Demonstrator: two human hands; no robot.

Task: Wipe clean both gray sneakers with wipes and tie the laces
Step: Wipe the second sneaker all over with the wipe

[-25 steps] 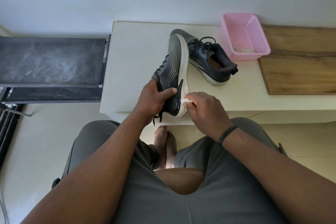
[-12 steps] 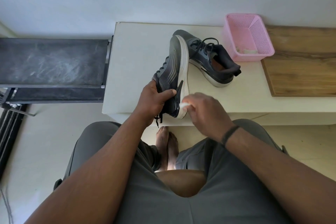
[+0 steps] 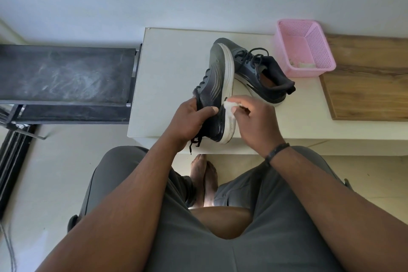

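We note the person seated at a low white table [image 3: 167, 68], bare feet beneath its near edge. Our left hand [image 3: 187, 121] grips the nearer gray sneaker [image 3: 215, 90] at its heel end, thumb curled over the dark upper and fingers wrapped round the far side; the shoe stands on edge, sole facing 3 o'clock, toe pointing to 12 o'clock. A loose lace end hangs below the hand at the table edge.

Our right hand [image 3: 256, 123] pinches a small white wipe [image 3: 229, 106] between thumb and fingertips, pressed against the white midsole [image 3: 229, 126] near the heel. How tightly the remaining fingers are folded we cannot tell.

In our judgement the step in hand is cleaning the sole edge. To do it well we should keep the left hand's hold firm so the shoe does not roll, work the wipe in short strokes along the rim toward 12 o'clock, and turn the wipe to a fresh face as it soils.

Beyond, at 1 o'clock, the second gray sneaker [image 3: 262, 77] rests upright on the table, touching the first, laces loose. Further out at 2 o'clock sits a pink mesh basket [image 3: 284, 51] holding pale scraps, beside a wooden board [image 3: 371, 86].
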